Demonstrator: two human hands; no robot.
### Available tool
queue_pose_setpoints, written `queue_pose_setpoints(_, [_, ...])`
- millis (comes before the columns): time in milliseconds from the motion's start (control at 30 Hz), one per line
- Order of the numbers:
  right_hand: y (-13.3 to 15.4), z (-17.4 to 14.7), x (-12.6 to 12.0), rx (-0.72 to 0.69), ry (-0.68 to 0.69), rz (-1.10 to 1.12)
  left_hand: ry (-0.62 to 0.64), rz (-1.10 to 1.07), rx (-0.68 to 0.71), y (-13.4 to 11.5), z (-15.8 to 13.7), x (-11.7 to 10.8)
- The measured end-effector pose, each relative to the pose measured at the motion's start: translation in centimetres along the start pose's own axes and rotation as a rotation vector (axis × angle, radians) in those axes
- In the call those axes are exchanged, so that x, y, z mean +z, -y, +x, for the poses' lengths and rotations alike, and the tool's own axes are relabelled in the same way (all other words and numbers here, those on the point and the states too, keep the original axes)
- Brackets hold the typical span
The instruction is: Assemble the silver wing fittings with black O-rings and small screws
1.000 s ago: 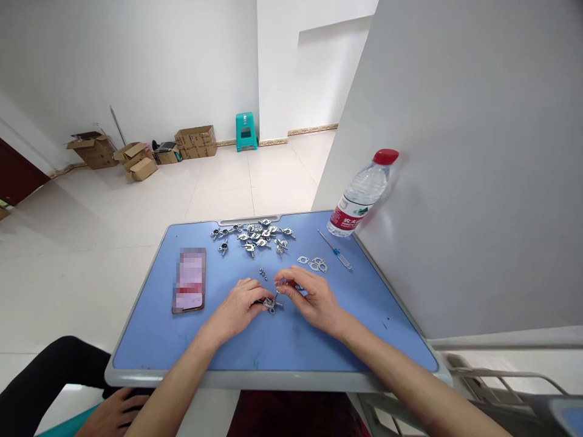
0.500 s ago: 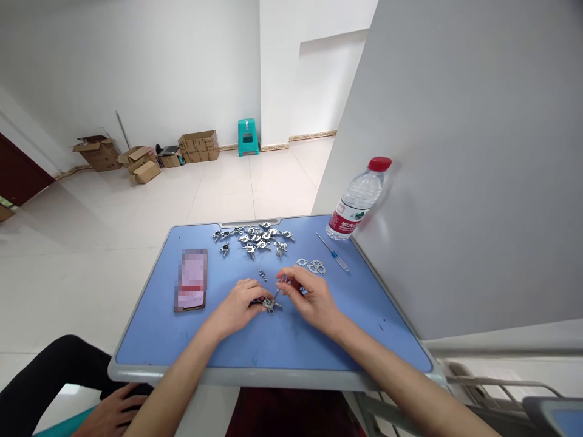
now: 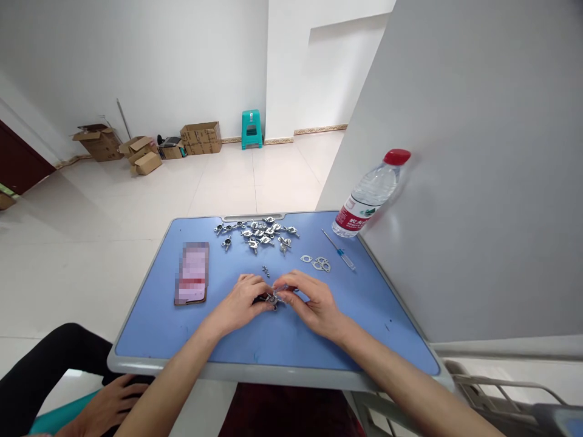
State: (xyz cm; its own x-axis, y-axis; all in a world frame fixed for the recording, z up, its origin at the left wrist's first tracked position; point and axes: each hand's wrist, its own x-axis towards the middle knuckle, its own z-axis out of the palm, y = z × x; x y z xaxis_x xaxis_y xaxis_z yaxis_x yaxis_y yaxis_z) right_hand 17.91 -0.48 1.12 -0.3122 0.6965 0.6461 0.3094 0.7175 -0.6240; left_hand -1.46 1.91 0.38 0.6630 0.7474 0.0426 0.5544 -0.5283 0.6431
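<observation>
My left hand [image 3: 246, 303] is closed on a small metal fitting [image 3: 272, 300] with a flat flange and dark body, holding it near the table top. In my right hand [image 3: 314, 303] the thumb and fingers pinch a small clear-handled screwdriver [image 3: 281, 289], mostly hidden by the fingers; its tip end is at the fitting. Just beyond lie several tiny screws [image 3: 266, 271]. Farther back is a cluster of similar metal fittings [image 3: 264, 233]. Several flat metal flange plates [image 3: 320, 263] rest right of the hands.
The blue table [image 3: 150, 340] carries a phone [image 3: 193, 273] at left and another screwdriver [image 3: 340, 251] at right. A water bottle [image 3: 370, 197] stands at the right edge by a grey panel [image 3: 492, 182]. Another person's hand [image 3: 109, 403] is at lower left.
My right hand has come slightly lower and closer to the fitting, covering more of the screwdriver. The view has shifted slightly; my left hand keeps its hold.
</observation>
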Motion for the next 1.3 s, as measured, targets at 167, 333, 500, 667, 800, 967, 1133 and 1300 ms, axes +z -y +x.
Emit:
queue_pose_setpoints(167, [-0.2,0.1,0.3,0.007,0.029,-0.013,0.016,0.012,0.019,-0.1,0.2,-0.1])
queue_pose_setpoints(333, [-0.5,-0.1,0.2,0.036,0.029,-0.043,0.016,0.014,0.033,-0.1,0.2,-0.1])
queue_pose_setpoints(500, [-0.4,0.4,0.1,-0.018,0.071,-0.019,0.015,-0.001,0.053,0.0,0.2,0.0])
queue_pose_setpoints(667, [-0.2,1.3,0.2,-0.108,0.172,-0.021,-0.001,-0.012,0.058,0.2,0.2,0.3])
queue_pose_setpoints(800, [0.0,1.3,0.8,-0.097,0.135,-0.042,-0.021,0.018,0.043,0.3,0.1,0.6])
queue_pose_setpoints(967, [0.1,0.6,1.6,-0.050,0.021,-0.154,-0.031,0.039,0.071,0.3,0.2,0.7])
queue_pose_setpoints(1133, [-0.3,0.2,1.8,-0.081,-0.004,-0.169,-0.050,0.070,0.080,0.4,0.2,0.7])
queue_pose_setpoints(1300, [-0.5,0.8,1.3,-0.161,0.037,-0.139,-0.063,0.028,0.076,0.5,0.2,0.9])
